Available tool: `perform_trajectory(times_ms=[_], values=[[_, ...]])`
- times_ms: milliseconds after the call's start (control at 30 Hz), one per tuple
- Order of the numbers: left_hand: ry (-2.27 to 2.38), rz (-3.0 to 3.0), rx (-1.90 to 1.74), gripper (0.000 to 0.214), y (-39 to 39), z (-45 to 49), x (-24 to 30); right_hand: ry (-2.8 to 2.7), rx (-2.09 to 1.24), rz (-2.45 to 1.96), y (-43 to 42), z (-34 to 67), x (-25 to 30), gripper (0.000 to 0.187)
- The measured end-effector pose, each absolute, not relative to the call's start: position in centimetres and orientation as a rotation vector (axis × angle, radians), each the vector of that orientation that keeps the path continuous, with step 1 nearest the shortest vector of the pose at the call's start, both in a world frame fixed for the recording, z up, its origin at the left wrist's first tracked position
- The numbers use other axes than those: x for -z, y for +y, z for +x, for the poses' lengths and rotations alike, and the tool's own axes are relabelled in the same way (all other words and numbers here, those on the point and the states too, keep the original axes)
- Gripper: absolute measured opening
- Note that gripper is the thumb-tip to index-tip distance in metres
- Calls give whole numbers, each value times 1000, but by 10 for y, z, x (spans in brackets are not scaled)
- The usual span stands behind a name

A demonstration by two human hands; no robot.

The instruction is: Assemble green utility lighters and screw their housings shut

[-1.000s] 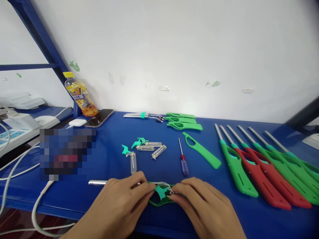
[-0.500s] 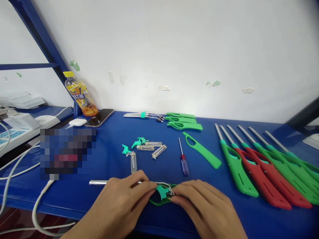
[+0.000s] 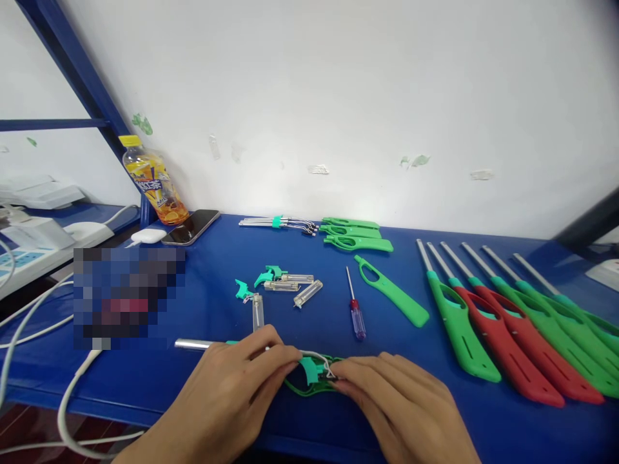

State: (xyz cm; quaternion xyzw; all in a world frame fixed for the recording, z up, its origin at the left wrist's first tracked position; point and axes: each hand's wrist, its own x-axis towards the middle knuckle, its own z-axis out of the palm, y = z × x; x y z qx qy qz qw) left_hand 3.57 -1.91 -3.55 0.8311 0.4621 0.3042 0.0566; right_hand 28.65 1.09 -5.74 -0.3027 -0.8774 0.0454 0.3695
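Observation:
An opened green lighter shell (image 3: pixel 309 387) with a teal trigger (image 3: pixel 310 369) and thin white wires lies near the table's front edge. Its metal tube (image 3: pixel 191 345) sticks out to the left. My left hand (image 3: pixel 232 393) pinches the shell's left part, fingers closed over it. My right hand (image 3: pixel 401 406) presses its fingertips on the shell's right part, beside the trigger. Both hands hide most of the shell.
On the blue table (image 3: pixel 217 309) lie clear tubes and teal triggers (image 3: pixel 280 287), a small screwdriver (image 3: pixel 355 309), a green half shell (image 3: pixel 391 299), more shells and tubes (image 3: pixel 338 232) at the back, finished lighters (image 3: pixel 503 316) at right. Bottle (image 3: pixel 152 180), phone (image 3: pixel 191 227) and cables (image 3: pixel 43 322) at left.
The lighter and its tube have tilted slightly, the tube end rising a little. My fingers have shifted closer round the trigger. The view has moved slightly.

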Motion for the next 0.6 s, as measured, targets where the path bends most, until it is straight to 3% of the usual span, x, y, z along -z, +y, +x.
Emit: perform_trajectory(times_ms=[600], values=[[1425, 2677, -854, 39, -16, 34, 38, -2244, -94, -806, 10, 283, 58, 17]])
